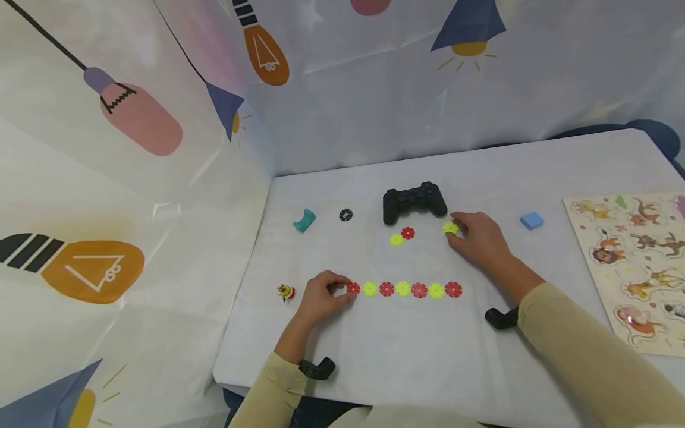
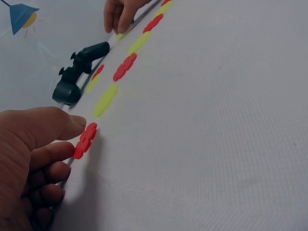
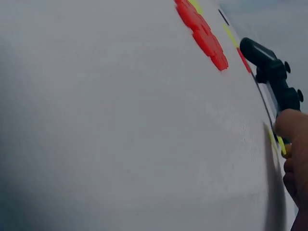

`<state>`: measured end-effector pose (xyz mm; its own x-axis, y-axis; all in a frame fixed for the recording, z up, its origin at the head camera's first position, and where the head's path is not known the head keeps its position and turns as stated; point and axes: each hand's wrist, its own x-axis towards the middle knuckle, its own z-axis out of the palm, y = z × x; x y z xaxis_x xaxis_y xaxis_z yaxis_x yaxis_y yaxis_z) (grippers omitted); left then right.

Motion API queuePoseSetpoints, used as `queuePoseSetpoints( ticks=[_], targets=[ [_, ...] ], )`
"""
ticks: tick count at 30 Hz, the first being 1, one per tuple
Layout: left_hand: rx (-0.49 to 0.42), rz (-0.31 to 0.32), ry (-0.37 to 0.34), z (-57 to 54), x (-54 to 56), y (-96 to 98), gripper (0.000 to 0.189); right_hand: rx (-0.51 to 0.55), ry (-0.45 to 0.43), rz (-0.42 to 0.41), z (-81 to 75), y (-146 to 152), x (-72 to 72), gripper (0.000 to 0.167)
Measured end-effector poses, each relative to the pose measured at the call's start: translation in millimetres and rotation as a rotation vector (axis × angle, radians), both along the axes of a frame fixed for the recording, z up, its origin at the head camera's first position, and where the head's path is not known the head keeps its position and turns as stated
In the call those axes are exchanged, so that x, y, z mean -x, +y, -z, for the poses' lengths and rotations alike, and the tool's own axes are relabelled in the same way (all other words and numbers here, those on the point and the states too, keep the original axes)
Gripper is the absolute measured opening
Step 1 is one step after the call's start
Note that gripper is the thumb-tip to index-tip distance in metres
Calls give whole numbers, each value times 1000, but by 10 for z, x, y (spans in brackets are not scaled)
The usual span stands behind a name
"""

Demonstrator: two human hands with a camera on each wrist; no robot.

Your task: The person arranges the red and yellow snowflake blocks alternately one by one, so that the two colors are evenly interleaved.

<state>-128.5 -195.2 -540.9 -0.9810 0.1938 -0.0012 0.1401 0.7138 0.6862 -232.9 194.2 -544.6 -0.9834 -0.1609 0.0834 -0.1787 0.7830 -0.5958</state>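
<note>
My left hand (image 1: pixel 321 299) is at the left end of a row, pinching a red flower-shaped disc (image 2: pixel 85 141) by its edge between thumb and index finger. The row runs rightward in alternating colours, from a yellow disc (image 1: pixel 369 289) beside it to a red disc (image 1: pixel 453 289) at the far end. Over by the game controller, my right hand (image 1: pixel 481 239) pinches a yellow flower-shaped disc (image 1: pixel 451 227) between thumb and fingertips. Left of that hand, a loose yellow disc (image 1: pixel 396 239) and a loose red disc (image 1: pixel 408 232) lie edge to edge.
The black game controller (image 1: pixel 414 201) lies behind the loose discs. Further left are a black round chip (image 1: pixel 346 214), a teal curved piece (image 1: pixel 304 220) and a small figurine (image 1: pixel 286 292). To the right are a blue block (image 1: pixel 532 220) and an animal puzzle board (image 1: pixel 588 249).
</note>
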Motion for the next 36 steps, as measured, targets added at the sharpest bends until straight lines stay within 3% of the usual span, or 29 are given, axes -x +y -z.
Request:
queuePoseSetpoints(
  ticks=[5, 10, 14, 19, 25, 28, 32, 36],
  targets=[
    [-2, -10, -22, 15, -35, -14, 24, 6, -5, -104, 28, 143, -364, 52],
    [-13, -13, -13, 21, -47, -52, 24, 17, 150, -239, 110, 359, -732, 45],
    [-19, -23, -3, 6, -39, -76, 25, 0, 242, -287, 130, 435, -881, 45],
    [-23, -34, 10, -2, -38, -88, 26, 4, 270, -326, 138, 415, -957, 46],
    [-31, -18, 20, 4, -29, -91, 25, 7, 251, -310, 95, 400, -960, 50],
    [-29, -7, 22, 7, -21, -87, 25, 13, 204, -298, -1, 348, -880, 51],
    [-40, -3, 24, 12, -8, -68, 25, 38, 120, -262, -156, 125, -574, 52],
    [-59, 11, 26, 30, 6, -28, 25, 55, 10, -257, -182, -173, -187, 57]
  ],
)
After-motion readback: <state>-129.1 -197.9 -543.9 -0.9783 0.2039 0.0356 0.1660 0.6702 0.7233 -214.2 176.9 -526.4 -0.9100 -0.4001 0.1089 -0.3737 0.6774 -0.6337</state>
